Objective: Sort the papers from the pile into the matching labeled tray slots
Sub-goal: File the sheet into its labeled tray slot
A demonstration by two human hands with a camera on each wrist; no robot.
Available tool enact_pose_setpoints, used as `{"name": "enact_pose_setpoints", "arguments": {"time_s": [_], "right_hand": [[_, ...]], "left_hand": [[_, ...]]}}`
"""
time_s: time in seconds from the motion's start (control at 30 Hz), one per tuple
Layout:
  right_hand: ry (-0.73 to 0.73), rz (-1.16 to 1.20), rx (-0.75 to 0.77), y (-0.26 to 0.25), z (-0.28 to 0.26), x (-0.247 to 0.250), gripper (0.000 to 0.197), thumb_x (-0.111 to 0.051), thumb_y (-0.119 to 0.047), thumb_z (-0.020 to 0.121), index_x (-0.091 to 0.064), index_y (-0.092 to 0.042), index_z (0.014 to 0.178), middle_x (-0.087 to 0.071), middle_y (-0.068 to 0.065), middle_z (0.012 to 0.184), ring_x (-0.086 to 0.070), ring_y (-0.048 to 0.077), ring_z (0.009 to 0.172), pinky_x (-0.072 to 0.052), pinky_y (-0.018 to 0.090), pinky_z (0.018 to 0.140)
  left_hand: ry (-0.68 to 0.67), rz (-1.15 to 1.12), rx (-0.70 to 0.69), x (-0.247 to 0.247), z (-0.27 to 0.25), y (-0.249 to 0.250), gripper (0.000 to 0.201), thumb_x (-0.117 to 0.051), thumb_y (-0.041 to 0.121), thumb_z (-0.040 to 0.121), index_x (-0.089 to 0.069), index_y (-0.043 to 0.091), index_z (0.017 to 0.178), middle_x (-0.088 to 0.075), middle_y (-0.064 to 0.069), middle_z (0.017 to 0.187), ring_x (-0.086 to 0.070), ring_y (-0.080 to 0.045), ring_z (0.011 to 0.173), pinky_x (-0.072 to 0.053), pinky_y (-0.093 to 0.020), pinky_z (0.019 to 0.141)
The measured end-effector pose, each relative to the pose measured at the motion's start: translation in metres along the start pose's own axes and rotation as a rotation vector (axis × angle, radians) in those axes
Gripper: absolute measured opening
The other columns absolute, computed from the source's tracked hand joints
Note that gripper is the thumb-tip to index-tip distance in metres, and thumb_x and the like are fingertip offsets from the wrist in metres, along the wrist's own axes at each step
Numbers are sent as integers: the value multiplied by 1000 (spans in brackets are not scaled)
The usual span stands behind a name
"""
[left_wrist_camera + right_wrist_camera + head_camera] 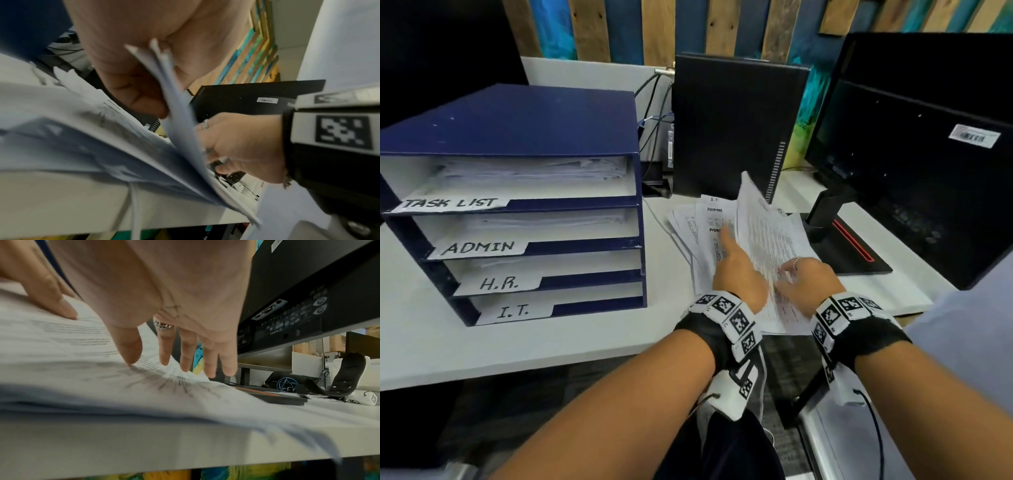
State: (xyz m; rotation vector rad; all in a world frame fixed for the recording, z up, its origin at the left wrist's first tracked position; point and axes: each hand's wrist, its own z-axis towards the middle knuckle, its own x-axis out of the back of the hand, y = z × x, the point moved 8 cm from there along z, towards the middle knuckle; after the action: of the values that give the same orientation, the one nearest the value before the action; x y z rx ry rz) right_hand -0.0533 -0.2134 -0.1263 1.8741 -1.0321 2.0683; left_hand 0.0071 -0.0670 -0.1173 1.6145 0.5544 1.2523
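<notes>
Desk scene, sorting in progress. Pile (739, 246) of printed papers lies fanned on the white desk (551, 339), betw. the tray (524, 137) at left and the monitor (928, 154) at right, in front of a black PC tower (729, 123).

Left hand (739, 274): thumb and fingers pinch the left edge of a lifted sheaf (760, 219), which stands tilted up off the pile w/ its far corner raised; wrist view shows several sheet edges (164, 65) clamped under the thumb (133, 84).

Right hand (808, 281): fingers straight, spread, grasping nothing; thumb tip (131, 353) presses the printed page (72, 345), other fingertips (185, 360) touch near its far edge. Ring on one finger (162, 324).

Sheets exposed under the sheaf show headings "ADMIN" (715, 209) and "I.T." (714, 198).

Tray: blue, four stacked slots, labelled top to bottom TASK LIST (452, 202), ADMIN (479, 247), H.R. (500, 283), I.T. (513, 311). Top slot holds a thick stack of paper (534, 169); ADMIN slot holds a thinner one; H.R. a few sheets; contents of I.T. slot not discernible.

Both wrists carry black bands w/ coded marker blocks (729, 315). Monitor stand base (852, 246) sits just beside the pile's right edge. Cables (654, 102) run behind the tray.
</notes>
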Motion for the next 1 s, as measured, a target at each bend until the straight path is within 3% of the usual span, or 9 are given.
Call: {"name": "enact_pose_setpoints", "arguments": {"time_s": [0.07, 0.13, 0.27, 0.37, 0.47, 0.63, 0.83, 0.93, 1.0], "right_hand": [[-18, -62, -54, 8, -1, 2, 47, -67, -36, 90, -59, -21, 134, -61, 6, 134, -62, 26, 114, -52, 40, 98], [-80, -127, -63, 10, -3, -2, 48, -68, -39, 90, -59, -19, 132, -61, 6, 131, -61, 26, 115, -52, 39, 98], [-134, -198, -24, 3, -7, -11, 41, -68, -41, 90, -63, -14, 120, -67, 6, 114, -64, 22, 100, -50, 29, 81], [-143, -224, -20, 0, -5, -13, 42, -69, -42, 90, -62, -15, 121, -67, 4, 112, -64, 21, 95, -52, 29, 80], [-155, -250, -11, -1, -3, -14, 45, -69, -45, 89, -60, -17, 123, -66, 2, 110, -63, 19, 92, -52, 29, 80], [-159, -247, -14, -1, -4, -16, 43, -67, -44, 91, -58, -17, 122, -61, 0, 101, -62, 18, 87, -50, 28, 77], [-156, -180, -39, -3, -5, -13, 40, -70, -38, 91, -60, -16, 123, -56, -1, 96, -58, 18, 84, -45, 27, 74], [-158, -115, -53, -2, -6, -12, 49, -73, -39, 88, -57, -18, 129, -63, 4, 112, -64, 21, 95, -53, 31, 83], [-152, -85, -64, -3, -7, -12, 57, -75, -40, 85, -55, -19, 134, -62, 5, 124, -65, 23, 104, -54, 37, 94]], "left_hand": [[-4, 111, 1, 4, 5, -8, 49, -50, 4, 95, -36, 9, 142, -64, -14, 115, -64, -32, 101, -53, -35, 86], [-25, 237, 0, 4, 8, -15, 32, -48, 5, 96, -50, 4, 128, -65, -15, 115, -63, -31, 103, -52, -34, 87], [-68, 475, 120, 1, 25, -35, 29, -48, 16, 95, -50, 7, 123, -54, -14, 126, -49, -33, 119, -40, -38, 101], [-110, 586, 248, 1, 33, -49, 21, -51, 21, 95, -52, 12, 114, -51, -12, 131, -45, -31, 122, -32, -36, 100], [-99, 585, 235, 1, 35, -49, 4, -50, 18, 95, -49, 16, 97, -52, -12, 131, -45, -30, 121, -30, -33, 98], [-84, 564, 213, -1, 28, -38, 26, -56, 9, 91, -57, 11, 117, -38, -15, 144, -35, -32, 129, -35, -38, 102], [66, 429, 71, 12, 15, -16, 30, -57, 2, 87, -60, 11, 116, -37, -9, 139, -37, -33, 124, -42, -40, 101], [89, 259, 21, 18, 11, -11, 48, -52, -9, 84, -55, 9, 128, -44, -13, 130, -51, -33, 115, -46, -35, 99], [108, 135, 23, 24, 7, -13, 52, -49, -10, 84, -49, 10, 132, -53, -11, 116, -57, -28, 102, -49, -32, 87]]}}
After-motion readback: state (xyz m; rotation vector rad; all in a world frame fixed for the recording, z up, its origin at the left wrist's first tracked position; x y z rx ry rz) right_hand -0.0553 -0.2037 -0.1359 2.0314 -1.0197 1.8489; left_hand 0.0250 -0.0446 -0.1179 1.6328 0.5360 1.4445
